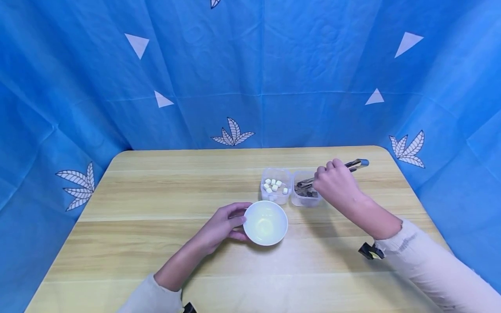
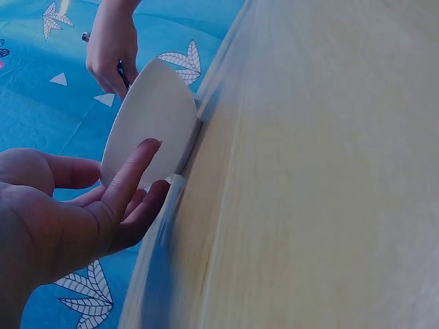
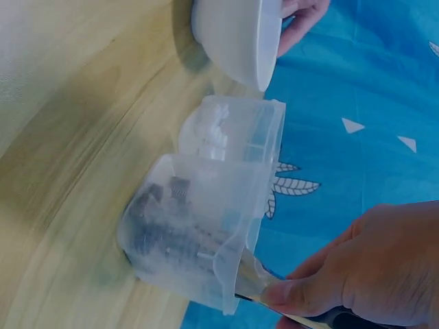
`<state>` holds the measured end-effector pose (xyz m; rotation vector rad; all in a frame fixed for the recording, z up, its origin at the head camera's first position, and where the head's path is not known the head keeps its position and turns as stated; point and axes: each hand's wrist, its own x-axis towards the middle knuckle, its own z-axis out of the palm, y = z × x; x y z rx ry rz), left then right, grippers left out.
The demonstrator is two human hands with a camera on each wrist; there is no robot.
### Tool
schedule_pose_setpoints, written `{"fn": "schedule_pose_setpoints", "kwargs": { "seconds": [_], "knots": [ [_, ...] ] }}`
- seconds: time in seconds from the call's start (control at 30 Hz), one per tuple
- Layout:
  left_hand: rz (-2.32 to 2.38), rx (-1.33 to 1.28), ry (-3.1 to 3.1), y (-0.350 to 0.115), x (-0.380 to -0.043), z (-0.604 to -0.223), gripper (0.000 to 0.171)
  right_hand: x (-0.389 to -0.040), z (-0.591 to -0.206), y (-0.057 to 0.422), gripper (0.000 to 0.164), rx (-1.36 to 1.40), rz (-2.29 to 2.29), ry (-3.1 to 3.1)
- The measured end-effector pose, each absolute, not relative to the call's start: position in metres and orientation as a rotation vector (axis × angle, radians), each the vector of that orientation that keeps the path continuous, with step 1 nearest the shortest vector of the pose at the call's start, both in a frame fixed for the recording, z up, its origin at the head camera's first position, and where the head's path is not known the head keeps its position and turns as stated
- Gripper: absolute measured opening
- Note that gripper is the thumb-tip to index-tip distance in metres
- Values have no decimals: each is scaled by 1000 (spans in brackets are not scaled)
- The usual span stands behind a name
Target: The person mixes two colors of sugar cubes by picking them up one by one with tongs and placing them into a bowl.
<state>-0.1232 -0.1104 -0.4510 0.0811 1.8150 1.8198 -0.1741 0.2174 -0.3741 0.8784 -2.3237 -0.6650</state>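
Note:
A white bowl [image 1: 265,223] stands on the table, its inside bare. My left hand [image 1: 225,228] holds it from the left, thumb and fingers against its side in the left wrist view. My right hand [image 1: 337,179] grips metal tongs [image 1: 354,164], whose tips reach down into the right-hand clear plastic container [image 1: 306,201]. Dark pieces [image 3: 154,218] lie inside that container, and it cannot be seen clearly whether the tips hold one. Beside it, the left-hand clear container [image 1: 277,199] has several small white cubes [image 1: 275,188] in it.
Both containers stand side by side just behind the bowl on the wooden table [image 1: 156,187]. A blue patterned cloth [image 1: 305,65] hangs behind and around the table's far edge.

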Motion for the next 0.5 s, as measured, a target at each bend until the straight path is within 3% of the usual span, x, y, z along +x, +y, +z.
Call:
{"fn": "schedule_pose_setpoints", "kwargs": {
  "seconds": [0.5],
  "knots": [
    [1813, 71, 1825, -112, -123, -451, 48, -173, -368, 208, 25, 846, -749, -2368]
  ]
}}
